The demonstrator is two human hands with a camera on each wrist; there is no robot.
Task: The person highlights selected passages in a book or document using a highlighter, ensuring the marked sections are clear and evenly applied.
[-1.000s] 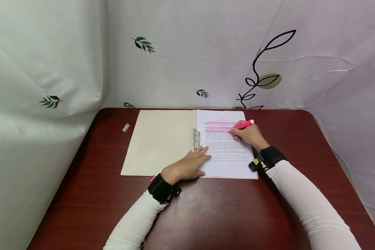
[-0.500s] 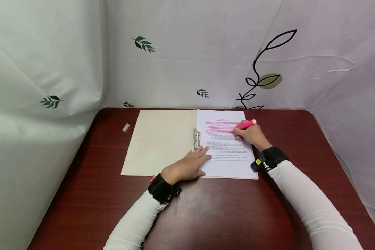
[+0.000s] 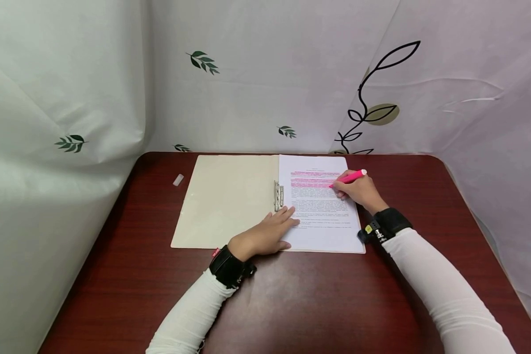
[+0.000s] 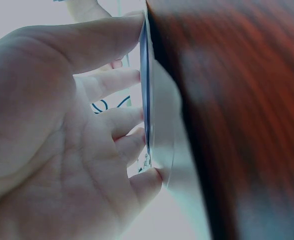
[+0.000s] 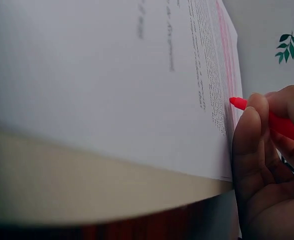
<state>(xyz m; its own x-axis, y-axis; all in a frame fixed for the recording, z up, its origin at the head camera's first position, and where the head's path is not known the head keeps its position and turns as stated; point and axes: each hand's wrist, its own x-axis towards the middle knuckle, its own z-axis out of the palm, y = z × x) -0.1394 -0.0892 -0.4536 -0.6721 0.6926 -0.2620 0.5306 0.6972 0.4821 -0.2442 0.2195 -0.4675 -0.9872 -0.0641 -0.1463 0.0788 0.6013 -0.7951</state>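
My right hand (image 3: 357, 191) pinches a pink highlighter (image 3: 353, 176) between thumb and fingers. Its tip meets the printed page (image 3: 318, 238), at the lower edge of several pink-marked lines near the top. In the right wrist view the highlighter's nib (image 5: 233, 100) touches the paper beside the pink streaks. The page lies on the right side of an open cream folder (image 3: 230, 196). Across the folder's fold and the page's lower left rests my left hand (image 3: 265, 236), fingers spread. Seen from the left wrist, its fingertips (image 4: 137, 76) press on the sheet. A metal clip (image 3: 278, 195) sits at the fold.
A small whitish block (image 3: 178, 180), perhaps an eraser, lies left of the folder on the dark red-brown table (image 3: 314, 305). Behind the table's far edge hangs a pale curtain (image 3: 256, 78) with leaf prints.
My right hand has slid slightly right with the highlighter, and the pink marking on the lowest marked line reaches further right. The left hand, page and folder stay in place.
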